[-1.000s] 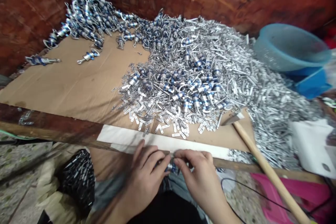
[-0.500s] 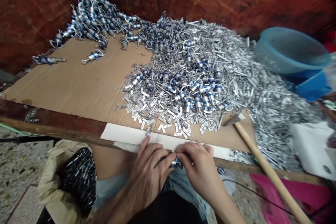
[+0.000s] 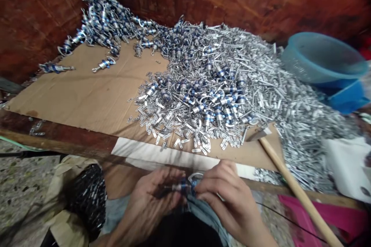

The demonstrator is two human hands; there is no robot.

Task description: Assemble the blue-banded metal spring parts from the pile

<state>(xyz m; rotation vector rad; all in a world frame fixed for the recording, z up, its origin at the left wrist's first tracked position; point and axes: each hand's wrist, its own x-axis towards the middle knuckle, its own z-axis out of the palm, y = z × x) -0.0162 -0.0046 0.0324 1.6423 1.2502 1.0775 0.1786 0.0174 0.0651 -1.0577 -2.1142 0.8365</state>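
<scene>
My right hand (image 3: pixel 227 193) is closed, its thumb and fingers pinching one end of a small silver cylindrical fitting with blue bands (image 3: pixel 181 187). A curved silver hook shows at the end by these fingers. My left hand (image 3: pixel 155 191) is smeared by motion. Its fingers lie above the fitting's other end and its thumb below, so I cannot tell whether they grip it. Beyond my hands lie small flat silver links with holes (image 3: pixel 179 126) and a heap of similar blue-banded fittings (image 3: pixel 220 94).
A cardboard sheet (image 3: pixel 87 88) covers much of the bench. Silver pins (image 3: pixel 261 73) are piled at right beside a blue tub (image 3: pixel 321 56). A wooden-handled hammer (image 3: pixel 292 179) slants over the front edge. An open paper sack of dark parts (image 3: pixel 87 197) stands at lower left.
Both hands have drawn slightly down toward my lap. The fitting, mostly covered before, now shows between them. My left fingers have spread from their earlier pinch.
</scene>
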